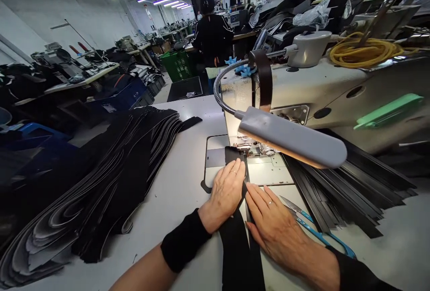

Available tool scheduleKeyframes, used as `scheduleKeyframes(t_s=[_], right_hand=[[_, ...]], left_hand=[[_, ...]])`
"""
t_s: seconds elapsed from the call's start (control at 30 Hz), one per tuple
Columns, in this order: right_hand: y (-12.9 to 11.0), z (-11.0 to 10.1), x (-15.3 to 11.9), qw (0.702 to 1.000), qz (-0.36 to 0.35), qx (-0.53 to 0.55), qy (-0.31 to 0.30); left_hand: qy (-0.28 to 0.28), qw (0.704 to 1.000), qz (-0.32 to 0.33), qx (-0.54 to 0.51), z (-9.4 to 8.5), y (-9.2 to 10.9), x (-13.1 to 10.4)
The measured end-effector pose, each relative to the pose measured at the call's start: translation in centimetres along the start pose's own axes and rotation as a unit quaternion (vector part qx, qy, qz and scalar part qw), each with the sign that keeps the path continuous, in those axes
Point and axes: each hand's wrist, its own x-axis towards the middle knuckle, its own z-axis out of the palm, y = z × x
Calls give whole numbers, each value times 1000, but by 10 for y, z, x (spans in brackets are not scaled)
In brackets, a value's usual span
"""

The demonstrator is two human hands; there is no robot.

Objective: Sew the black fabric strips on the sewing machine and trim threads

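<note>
A black fabric strip (235,250) runs from the front of the table up to the presser foot (247,149) of a sewing machine (285,80). My left hand (226,188) lies flat on the strip just before the foot, fingers stretched forward. Beside it, my right hand (272,219) rests with fingers extended on a second narrow black strip (255,259) along the right edge of the first. Part of both strips is hidden under my hands. Blue-handled scissors (319,232) lie right of my right hand, partly covered by its wrist.
A grey lamp (292,136) on a bendy neck hangs low over the needle area. Piled black fabric pieces (110,161) cover the table's left side; black strips (349,183) fan out at right. Ahead, a person (211,31) sits near a green crate (174,66).
</note>
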Motion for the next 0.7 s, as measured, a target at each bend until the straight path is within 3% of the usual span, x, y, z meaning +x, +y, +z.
scheduleKeyframes(t_s=[0.7], right_hand=[[-2,1,1,1000,-2,1,18]], left_hand=[[-33,999,20,-1,-6,1,5]])
